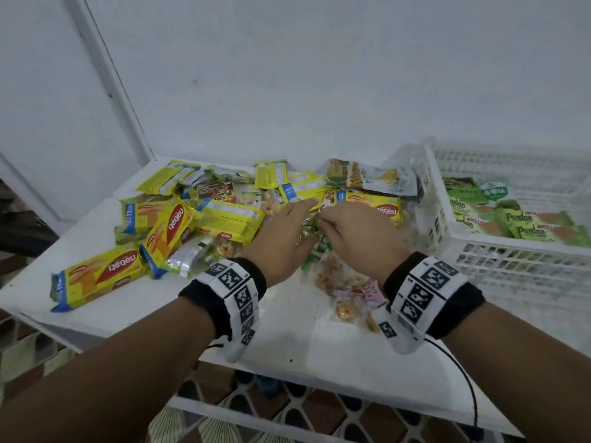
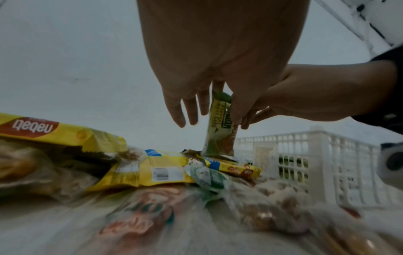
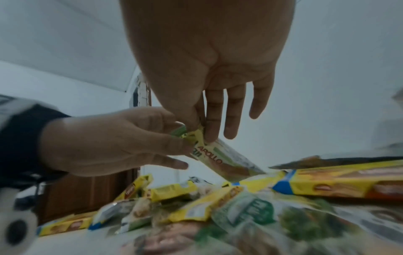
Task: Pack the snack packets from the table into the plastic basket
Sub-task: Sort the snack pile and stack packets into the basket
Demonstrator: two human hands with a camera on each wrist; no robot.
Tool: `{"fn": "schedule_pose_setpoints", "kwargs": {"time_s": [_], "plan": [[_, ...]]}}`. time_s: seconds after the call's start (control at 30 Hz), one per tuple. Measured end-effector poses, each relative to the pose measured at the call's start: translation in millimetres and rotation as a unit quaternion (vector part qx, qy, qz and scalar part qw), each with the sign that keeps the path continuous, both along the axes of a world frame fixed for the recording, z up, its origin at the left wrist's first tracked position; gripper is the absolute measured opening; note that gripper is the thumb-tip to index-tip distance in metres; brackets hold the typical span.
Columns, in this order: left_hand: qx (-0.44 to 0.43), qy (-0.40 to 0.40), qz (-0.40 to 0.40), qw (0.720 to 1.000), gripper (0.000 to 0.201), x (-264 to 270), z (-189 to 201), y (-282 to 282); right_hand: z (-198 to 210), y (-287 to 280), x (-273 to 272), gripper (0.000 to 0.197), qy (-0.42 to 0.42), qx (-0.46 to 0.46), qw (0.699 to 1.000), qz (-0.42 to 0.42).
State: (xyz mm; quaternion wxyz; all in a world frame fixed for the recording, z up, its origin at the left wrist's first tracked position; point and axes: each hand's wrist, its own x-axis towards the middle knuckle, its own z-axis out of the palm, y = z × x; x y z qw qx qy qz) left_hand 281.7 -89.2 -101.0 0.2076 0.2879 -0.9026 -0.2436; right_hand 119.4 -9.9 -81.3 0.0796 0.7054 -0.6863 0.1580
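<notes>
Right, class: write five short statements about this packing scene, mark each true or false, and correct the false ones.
1. Both hands pinch one green Apollo packet. True: the left hand and the right hand meet on it.
2. The plastic basket holds nothing. False: green Pandan packets already lie inside.
3. The basket stands to the person's right of the pile. True.
4. All the yellow Nabati packets are in the basket. False: they lie on the white table.
5. The held packet lies flat on the table. False: it is lifted, its lower end at the pile.
</notes>
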Motion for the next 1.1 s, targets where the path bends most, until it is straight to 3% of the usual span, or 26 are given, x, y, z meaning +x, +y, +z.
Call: {"fn": "schedule_pose_setpoints", "kwargs": {"time_s": [0.07,0.17,0.33,0.43,0.67,0.8,0.93,1.03,1.1], "plan": [[0.024,0.048,0.004,0.999,0.034,2,5,-2,2,-3,5,0.029,-0.024,-0.002,1.0,0.006],[0.098,0.13,0.071,0.984,0.02,12,8,-2,3,-1,3,0.036,-0.123,-0.026,0.992,-0.022],[0.365,0.291,0.104,0.878,0.021,24,20,5,1,4,-5,0.047,-0.289,0.023,0.957,0.0],[0.411,0.314,0.094,0.85,0.03,31,23,6,-2,3,-3,0.032,-0.376,0.04,0.925,0.012],[0.403,0.328,0.12,0.846,0.03,43,16,5,-3,1,4,0.023,-0.436,0.003,0.9,0.009],[0.331,0.293,0.111,0.89,0.031,40,12,11,-2,-4,8,0.02,-0.472,-0.011,0.881,-0.002],[0.24,0.272,0.101,0.926,0.046,41,8,3,-6,-3,9,0.024,-0.474,-0.007,0.88,0.003],[0.21,0.202,0.076,0.954,0.031,44,12,-5,-4,0,8,0.023,-0.477,-0.003,0.879,0.009],[0.239,0.211,0.077,0.945,0.021,45,17,-5,-1,3,6,0.023,-0.493,-0.003,0.87,0.008]]}}
